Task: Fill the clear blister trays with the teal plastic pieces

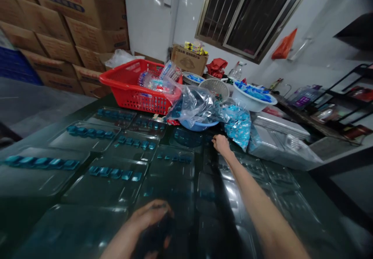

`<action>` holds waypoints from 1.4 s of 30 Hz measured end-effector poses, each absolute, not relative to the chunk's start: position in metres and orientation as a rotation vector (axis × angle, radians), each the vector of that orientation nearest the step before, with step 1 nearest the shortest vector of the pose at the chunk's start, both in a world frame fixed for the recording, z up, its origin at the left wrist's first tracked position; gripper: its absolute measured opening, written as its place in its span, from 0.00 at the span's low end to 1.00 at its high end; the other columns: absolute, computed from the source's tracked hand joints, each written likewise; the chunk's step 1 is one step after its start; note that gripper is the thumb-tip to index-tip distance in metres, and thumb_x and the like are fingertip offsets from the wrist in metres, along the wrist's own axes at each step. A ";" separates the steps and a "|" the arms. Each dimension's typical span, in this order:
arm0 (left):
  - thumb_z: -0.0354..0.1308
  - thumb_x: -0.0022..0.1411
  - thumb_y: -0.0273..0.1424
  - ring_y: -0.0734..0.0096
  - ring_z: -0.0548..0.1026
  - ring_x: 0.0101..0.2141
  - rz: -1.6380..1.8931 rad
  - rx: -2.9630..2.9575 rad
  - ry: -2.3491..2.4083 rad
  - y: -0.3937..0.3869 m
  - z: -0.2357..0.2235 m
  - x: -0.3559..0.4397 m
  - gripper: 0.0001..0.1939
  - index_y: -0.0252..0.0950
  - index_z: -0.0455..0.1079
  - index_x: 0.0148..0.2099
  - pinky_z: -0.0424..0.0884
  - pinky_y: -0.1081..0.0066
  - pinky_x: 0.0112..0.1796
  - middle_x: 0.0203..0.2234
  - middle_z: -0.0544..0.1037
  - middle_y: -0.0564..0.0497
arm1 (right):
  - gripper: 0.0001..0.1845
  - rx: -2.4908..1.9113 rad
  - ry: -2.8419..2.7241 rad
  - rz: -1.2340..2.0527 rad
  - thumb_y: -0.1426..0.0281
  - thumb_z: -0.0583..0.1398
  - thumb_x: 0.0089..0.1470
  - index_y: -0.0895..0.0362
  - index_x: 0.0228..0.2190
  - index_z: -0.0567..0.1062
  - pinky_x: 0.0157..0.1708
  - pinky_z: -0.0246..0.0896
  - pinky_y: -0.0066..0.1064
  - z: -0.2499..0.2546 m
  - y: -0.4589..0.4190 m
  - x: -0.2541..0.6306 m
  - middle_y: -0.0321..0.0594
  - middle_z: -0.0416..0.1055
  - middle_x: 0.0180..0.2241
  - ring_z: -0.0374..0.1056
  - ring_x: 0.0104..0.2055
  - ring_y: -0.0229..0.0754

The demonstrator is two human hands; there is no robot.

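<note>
My right hand [222, 144] reaches to the far side of the dark green table, fingers closed low over the end of a clear tray [186, 138]. What its fingertips hold, if anything, is hidden. My left hand [153, 218] is near the front, blurred, its fingers curled round something dark that I cannot make out. Flat clear trays cover the table, several bearing a row of small blue blocks, such as the blue blocks [115, 172] left of centre and the blue blocks [42, 162] at far left. Trays on the right [244, 166] hold fainter rows.
A red basket [136, 80] with plastic packets stands at the back. Beside it are a bag-covered blue basin [199, 125], a bag of blue wrapped pieces [237, 125] and a white basin [250, 103] of blue pieces. Metal boxes [279, 125] sit right; cartons [64, 22] rise behind left.
</note>
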State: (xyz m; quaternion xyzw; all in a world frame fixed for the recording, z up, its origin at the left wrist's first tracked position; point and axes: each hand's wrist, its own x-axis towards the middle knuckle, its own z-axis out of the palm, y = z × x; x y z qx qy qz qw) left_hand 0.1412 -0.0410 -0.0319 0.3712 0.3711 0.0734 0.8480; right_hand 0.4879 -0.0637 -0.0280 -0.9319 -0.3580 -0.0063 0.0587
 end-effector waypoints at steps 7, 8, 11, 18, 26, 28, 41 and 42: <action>0.56 0.48 0.35 0.73 0.72 0.20 0.167 0.700 0.759 -0.057 0.004 0.124 0.09 0.39 0.67 0.34 0.47 0.81 0.12 0.29 0.72 0.53 | 0.24 -2.584 -1.190 -0.091 0.69 0.52 0.53 0.66 0.51 0.57 0.36 0.58 0.37 0.004 -0.083 0.419 0.55 0.64 0.41 0.64 0.41 0.48; 0.56 0.48 0.36 0.72 0.72 0.21 0.172 0.689 0.766 -0.058 0.003 0.122 0.10 0.39 0.67 0.35 0.48 0.81 0.13 0.30 0.72 0.53 | 0.24 -2.513 -1.256 -0.056 0.68 0.52 0.54 0.63 0.51 0.58 0.35 0.58 0.34 0.010 -0.090 0.400 0.50 0.66 0.39 0.65 0.39 0.45; 0.56 0.49 0.39 0.72 0.73 0.23 0.169 0.632 0.804 -0.059 0.000 0.121 0.14 0.40 0.68 0.38 0.54 0.81 0.15 0.31 0.73 0.52 | 0.15 -2.259 -1.498 0.184 0.64 0.55 0.51 0.54 0.41 0.68 0.29 0.59 0.24 0.027 -0.117 0.334 0.34 0.69 0.29 0.66 0.29 0.35; 0.59 0.47 0.35 0.76 0.69 0.17 0.236 0.453 0.796 -0.064 0.003 0.129 0.12 0.36 0.68 0.35 0.53 0.82 0.13 0.23 0.73 0.52 | 0.07 -1.753 -1.373 0.679 0.72 0.61 0.43 0.55 0.30 0.72 0.25 0.57 0.24 0.035 -0.159 0.249 0.33 0.66 0.26 0.62 0.26 0.33; 0.58 0.48 0.31 0.76 0.70 0.20 0.250 0.467 0.694 -0.068 -0.002 0.124 0.11 0.36 0.66 0.36 0.51 0.82 0.13 0.23 0.70 0.52 | 0.07 -1.415 -0.773 1.121 0.70 0.58 0.48 0.59 0.31 0.71 0.16 0.56 0.22 0.004 -0.166 0.257 0.33 0.65 0.17 0.60 0.16 0.31; 0.57 0.49 0.31 0.76 0.70 0.20 0.228 0.505 0.662 -0.070 -0.003 0.124 0.10 0.36 0.66 0.36 0.51 0.82 0.13 0.22 0.70 0.52 | 0.07 -1.334 -0.712 1.131 0.69 0.57 0.49 0.60 0.31 0.71 0.15 0.55 0.22 0.000 -0.168 0.256 0.32 0.64 0.15 0.59 0.15 0.30; 0.57 0.48 0.31 0.75 0.68 0.17 0.161 0.731 0.700 -0.083 0.003 0.127 0.08 0.38 0.64 0.33 0.48 0.81 0.12 0.16 0.69 0.55 | 0.09 -1.665 -0.989 0.688 0.72 0.58 0.47 0.57 0.34 0.72 0.28 0.61 0.27 0.011 -0.178 0.241 0.37 0.70 0.28 0.66 0.29 0.37; 0.57 0.48 0.31 0.75 0.67 0.17 0.163 0.745 0.700 -0.083 0.003 0.127 0.08 0.37 0.64 0.33 0.48 0.81 0.12 0.15 0.69 0.55 | 0.09 -1.696 -1.043 0.650 0.73 0.58 0.46 0.57 0.33 0.73 0.29 0.61 0.27 0.012 -0.179 0.241 0.37 0.70 0.28 0.65 0.29 0.37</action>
